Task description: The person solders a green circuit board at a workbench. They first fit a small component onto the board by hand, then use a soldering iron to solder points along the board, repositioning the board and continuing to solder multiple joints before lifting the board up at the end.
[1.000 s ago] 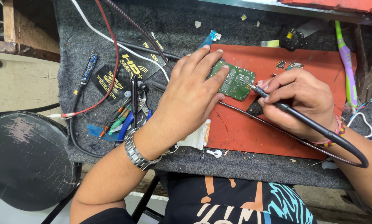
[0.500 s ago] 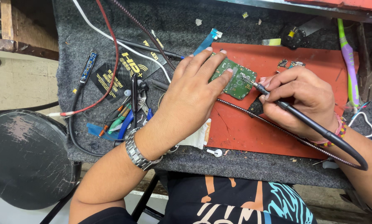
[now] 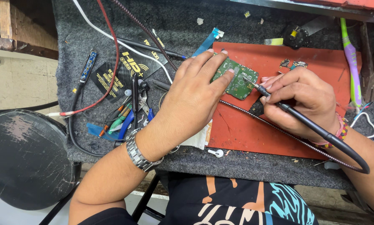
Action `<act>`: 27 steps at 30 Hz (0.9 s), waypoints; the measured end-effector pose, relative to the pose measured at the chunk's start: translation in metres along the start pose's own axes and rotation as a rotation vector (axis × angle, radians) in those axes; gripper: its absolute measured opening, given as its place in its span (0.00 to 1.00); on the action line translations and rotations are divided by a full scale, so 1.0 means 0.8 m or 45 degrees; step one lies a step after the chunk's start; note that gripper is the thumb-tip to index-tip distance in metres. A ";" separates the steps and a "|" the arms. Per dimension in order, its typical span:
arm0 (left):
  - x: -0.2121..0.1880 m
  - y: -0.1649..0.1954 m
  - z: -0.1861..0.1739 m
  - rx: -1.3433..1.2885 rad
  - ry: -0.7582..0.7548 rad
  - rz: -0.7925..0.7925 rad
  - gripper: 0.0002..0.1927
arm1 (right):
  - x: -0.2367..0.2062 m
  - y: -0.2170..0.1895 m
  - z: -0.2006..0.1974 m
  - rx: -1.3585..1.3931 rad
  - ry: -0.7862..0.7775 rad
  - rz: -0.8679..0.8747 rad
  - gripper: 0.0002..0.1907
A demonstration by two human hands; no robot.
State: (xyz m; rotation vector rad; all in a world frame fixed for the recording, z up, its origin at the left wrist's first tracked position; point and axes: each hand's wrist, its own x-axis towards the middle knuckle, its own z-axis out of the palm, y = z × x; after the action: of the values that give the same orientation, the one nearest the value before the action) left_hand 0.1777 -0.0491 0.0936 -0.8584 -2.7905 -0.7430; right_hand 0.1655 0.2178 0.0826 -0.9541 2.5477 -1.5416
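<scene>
A small green circuit board (image 3: 237,80) lies on a red work mat (image 3: 253,129). My left hand (image 3: 195,98) rests palm down on the mat's left side, fingertips pinning the board's left edge; a metal watch sits on that wrist. My right hand (image 3: 301,100) grips a black soldering iron (image 3: 278,105) like a pen, its tip touching the top of the board. The iron's black cable loops back past my right forearm.
The bench is covered in grey felt (image 3: 183,29). Left of the mat lie pliers and screwdrivers (image 3: 130,110), red, white and black cables, and a black printed pouch (image 3: 116,73). A toothbrush (image 3: 351,62) lies at the right edge. A black round stool (image 3: 24,158) stands lower left.
The board and both hands sit slightly higher on the mat than a second ago. The iron's tip stays on the board.
</scene>
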 end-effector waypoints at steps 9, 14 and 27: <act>-0.002 0.000 0.003 0.001 0.014 -0.010 0.18 | 0.001 0.001 -0.001 0.013 -0.025 -0.014 0.08; -0.001 0.001 0.003 0.002 0.014 -0.013 0.18 | 0.000 0.001 0.000 -0.007 -0.015 -0.010 0.08; -0.001 0.003 -0.001 -0.059 0.031 -0.015 0.18 | -0.002 0.001 0.001 -0.029 0.007 -0.010 0.07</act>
State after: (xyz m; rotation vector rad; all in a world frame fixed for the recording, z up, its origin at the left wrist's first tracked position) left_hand 0.1793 -0.0483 0.0950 -0.8358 -2.7700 -0.8177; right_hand 0.1666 0.2183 0.0814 -0.9652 2.5739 -1.5223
